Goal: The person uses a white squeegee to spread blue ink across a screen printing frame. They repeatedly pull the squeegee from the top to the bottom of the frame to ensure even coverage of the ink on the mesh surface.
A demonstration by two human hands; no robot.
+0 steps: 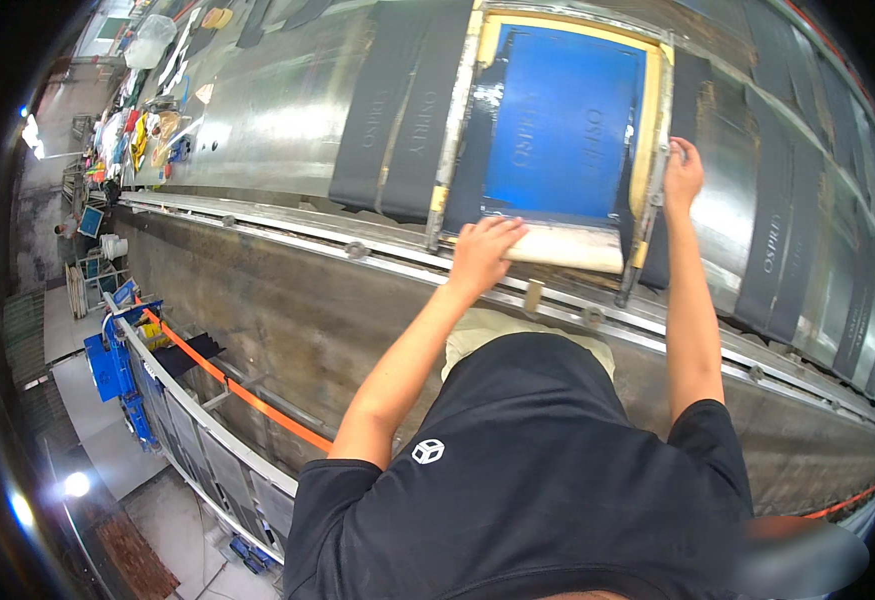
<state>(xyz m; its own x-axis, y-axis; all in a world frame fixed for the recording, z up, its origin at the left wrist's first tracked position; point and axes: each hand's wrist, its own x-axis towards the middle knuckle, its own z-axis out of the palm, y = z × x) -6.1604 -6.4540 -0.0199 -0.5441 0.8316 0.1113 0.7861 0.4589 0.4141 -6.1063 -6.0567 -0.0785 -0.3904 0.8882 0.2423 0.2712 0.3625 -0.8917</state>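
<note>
A screen-printing frame [447,150] with blue mesh [567,120] lies on the long table in front of me. Across the near end of the mesh rests a squeegee with a pale wooden handle [567,247]. My left hand [487,250] is closed over the left end of that handle, fingers pointing away from me. At the frame's right side my right hand [684,175] grips the edge, thumb and fingers bent around it. Dark ink streaks line the mesh border. What lies under the frame is hidden.
Dark fabric strips [382,120] with faint lettering lie across the metal table [257,130] on both sides of the frame. A metal rail [307,235] runs along the near edge. Behind me on the left are an orange bar [282,415] and blue machine parts [107,365].
</note>
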